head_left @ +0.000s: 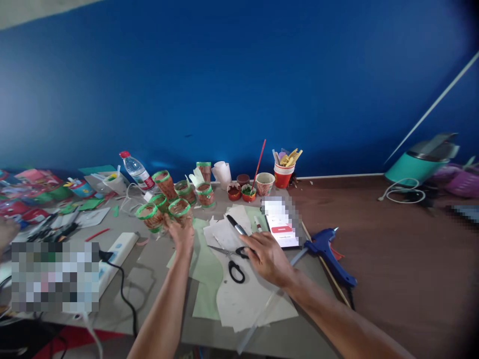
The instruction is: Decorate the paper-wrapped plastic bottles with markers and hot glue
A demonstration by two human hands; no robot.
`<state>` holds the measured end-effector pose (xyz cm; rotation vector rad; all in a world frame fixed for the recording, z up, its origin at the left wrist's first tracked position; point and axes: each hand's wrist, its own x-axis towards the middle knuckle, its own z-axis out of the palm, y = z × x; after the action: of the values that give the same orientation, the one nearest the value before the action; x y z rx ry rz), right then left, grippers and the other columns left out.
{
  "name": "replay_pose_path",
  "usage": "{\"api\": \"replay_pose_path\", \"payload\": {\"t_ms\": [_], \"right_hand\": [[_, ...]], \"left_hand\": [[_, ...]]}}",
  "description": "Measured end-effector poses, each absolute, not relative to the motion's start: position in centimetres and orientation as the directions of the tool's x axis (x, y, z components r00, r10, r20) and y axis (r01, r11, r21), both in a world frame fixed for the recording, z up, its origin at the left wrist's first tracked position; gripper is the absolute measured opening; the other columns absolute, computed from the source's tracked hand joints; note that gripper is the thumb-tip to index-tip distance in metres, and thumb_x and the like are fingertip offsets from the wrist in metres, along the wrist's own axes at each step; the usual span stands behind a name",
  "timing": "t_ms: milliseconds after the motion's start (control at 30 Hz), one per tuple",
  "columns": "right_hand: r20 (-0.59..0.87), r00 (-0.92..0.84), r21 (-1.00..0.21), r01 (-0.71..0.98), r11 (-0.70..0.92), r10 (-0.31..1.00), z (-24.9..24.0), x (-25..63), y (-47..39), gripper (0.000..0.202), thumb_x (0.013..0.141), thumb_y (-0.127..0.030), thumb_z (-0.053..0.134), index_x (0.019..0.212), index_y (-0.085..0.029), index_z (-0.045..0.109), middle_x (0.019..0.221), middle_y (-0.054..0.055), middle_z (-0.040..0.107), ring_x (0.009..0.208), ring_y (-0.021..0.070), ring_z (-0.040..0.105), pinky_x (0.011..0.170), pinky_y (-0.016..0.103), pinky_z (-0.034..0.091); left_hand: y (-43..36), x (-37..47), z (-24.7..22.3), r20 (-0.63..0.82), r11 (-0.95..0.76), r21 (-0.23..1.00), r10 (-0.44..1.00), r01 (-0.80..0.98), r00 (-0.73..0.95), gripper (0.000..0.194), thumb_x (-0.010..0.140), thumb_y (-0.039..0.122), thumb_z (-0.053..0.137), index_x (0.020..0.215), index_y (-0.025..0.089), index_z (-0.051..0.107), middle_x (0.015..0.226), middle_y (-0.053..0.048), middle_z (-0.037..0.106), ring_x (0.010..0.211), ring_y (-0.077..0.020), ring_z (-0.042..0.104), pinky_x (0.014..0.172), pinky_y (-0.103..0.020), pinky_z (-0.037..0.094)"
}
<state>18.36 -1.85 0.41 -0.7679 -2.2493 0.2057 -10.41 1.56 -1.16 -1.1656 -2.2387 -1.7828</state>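
My left hand [181,232] has its fingers around the lower part of a brown-painted cup with a green rim [179,208]. Several similar cups cluster beside it, among them a front left one [148,217] and a taller one [164,183]. In my right hand [266,253] is the end of a black and silver marker [235,224], pointing up and left over paper. Scissors with black handles [236,272] lie open just below these fingers, one loop partly behind them. White cut paper [243,304] and light green paper [205,299] spread underneath.
A phone [282,224] and a blue glue gun [331,254] lie to the right. Behind stand small paint pots [234,191], a red cup of tools [284,175] and a tilted bottle [136,172]. A power strip [118,257] with cables lies left.
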Motion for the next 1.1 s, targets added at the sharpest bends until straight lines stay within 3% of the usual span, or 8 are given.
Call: {"api": "replay_pose_path", "payload": {"t_ms": [67, 133, 267, 400, 667, 800, 967, 1100], "right_hand": [[0.600, -0.500, -0.379, 0.510, 0.773, 0.624, 0.5, 18.4, -1.6, 0.034, 0.089, -0.011, 0.048, 0.121, -0.017, 0.056, 0.088, 0.007, 0.066, 0.080, 0.0210, 0.061, 0.076, 0.036, 0.045], [0.582, -0.465, -0.401, 0.550, 0.733, 0.667, 0.5, 18.5, -1.4, 0.037, 0.089, -0.013, 0.049, 0.125, -0.015, 0.053, 0.093, 0.009, 0.066, 0.086, 0.0227, 0.061, 0.078, 0.037, 0.046], [0.494, -0.459, -0.390, 0.642, 0.660, 0.738, 0.5, 18.5, -1.4, 0.044, 0.088, -0.019, 0.053, 0.131, -0.011, 0.049, 0.102, 0.014, 0.065, 0.095, 0.0268, 0.059, 0.083, 0.040, 0.045], [0.412, -0.449, -0.312, 0.748, 0.586, 0.792, 0.4, 18.3, -1.7, 0.052, 0.086, -0.025, 0.056, 0.135, -0.010, 0.046, 0.111, 0.016, 0.062, 0.101, 0.0304, 0.054, 0.089, 0.044, 0.042], [0.376, -0.446, -0.251, 0.795, 0.553, 0.812, 0.5, 18.2, -2.1, 0.054, 0.085, -0.030, 0.059, 0.135, -0.013, 0.048, 0.116, 0.015, 0.059, 0.111, 0.0305, 0.047, 0.109, 0.049, 0.024], [0.403, -0.457, -0.233, 0.786, 0.572, 0.793, 1.1, 18.2, -2.2, 0.039, 0.085, -0.028, 0.060, 0.124, -0.020, 0.059, 0.122, 0.013, 0.056, 0.120, 0.0305, 0.042, 0.109, 0.048, 0.021], [0.389, -0.506, -0.225, 0.758, 0.612, 0.770, 1.4, 18.5, -2.2, 0.015, 0.090, -0.022, 0.055, 0.093, -0.021, 0.069, 0.088, 0.007, 0.063, 0.097, 0.0244, 0.051, 0.092, 0.040, 0.030], [0.339, -0.528, -0.196, 0.770, 0.607, 0.779, 1.2, 18.7, -2.3, 0.017, 0.089, -0.022, 0.054, 0.077, -0.020, 0.066, 0.083, 0.007, 0.064, 0.092, 0.0247, 0.053, 0.088, 0.041, 0.029]], "left_hand": [[1.1, -9.5, -0.7, 0.516, 0.082, 0.793, 0.437, 0.604, -0.737, 0.075, 0.069, 0.026, 0.066, 0.137, 0.013, 0.036, 0.138, -0.019, 0.041, 0.138, -0.0337, 0.028, 0.114, -0.049, 0.025], [0.5, -8.3, 0.0, 0.624, 0.037, 0.720, 0.403, 0.693, -0.670, 0.067, 0.072, 0.028, 0.064, 0.134, 0.015, 0.041, 0.138, -0.018, 0.042, 0.134, -0.0310, 0.033, 0.112, -0.045, 0.029], [-0.6, -5.9, 1.4, 0.771, -0.093, 0.497, 0.502, 0.863, -0.391, 0.034, 0.081, 0.029, 0.056, 0.114, 0.019, 0.058, 0.118, -0.012, 0.059, 0.117, -0.0281, 0.050, 0.106, -0.048, 0.033], [-1.4, -4.6, 2.1, 0.809, -0.220, 0.330, 0.567, 0.918, -0.155, 0.024, 0.087, 0.026, 0.052, 0.108, 0.021, 0.062, 0.112, -0.010, 0.064, 0.112, -0.0253, 0.055, 0.105, -0.045, 0.033], [-1.7, -3.8, 1.8, 0.621, -0.378, 0.353, 0.779, 0.856, 0.088, 0.024, 0.090, 0.023, 0.048, 0.108, 0.022, 0.065, 0.104, -0.007, 0.068, 0.100, -0.0219, 0.058, 0.093, -0.039, 0.044], [-1.6, -3.6, 1.5, 0.573, -0.413, 0.365, 0.806, 0.834, 0.149, 0.025, 0.089, 0.023, 0.050, 0.106, 0.023, 0.067, 0.102, -0.007, 0.070, 0.101, -0.0228, 0.058, 0.094, -0.041, 0.044], [-1.5, -3.6, 1.1, 0.504, -0.441, 0.382, 0.836, 0.812, 0.217, 0.026, 0.087, 0.019, 0.049, 0.102, 0.022, 0.069, 0.103, -0.006, 0.071, 0.102, -0.0224, 0.058, 0.099, -0.044, 0.042], [-1.6, -3.0, 1.3, 0.440, -0.471, 0.406, 0.852, 0.783, 0.285, 0.026, 0.086, 0.017, 0.049, 0.099, 0.022, 0.071, 0.099, -0.006, 0.071, 0.099, -0.0223, 0.058, 0.098, -0.043, 0.041]]}}
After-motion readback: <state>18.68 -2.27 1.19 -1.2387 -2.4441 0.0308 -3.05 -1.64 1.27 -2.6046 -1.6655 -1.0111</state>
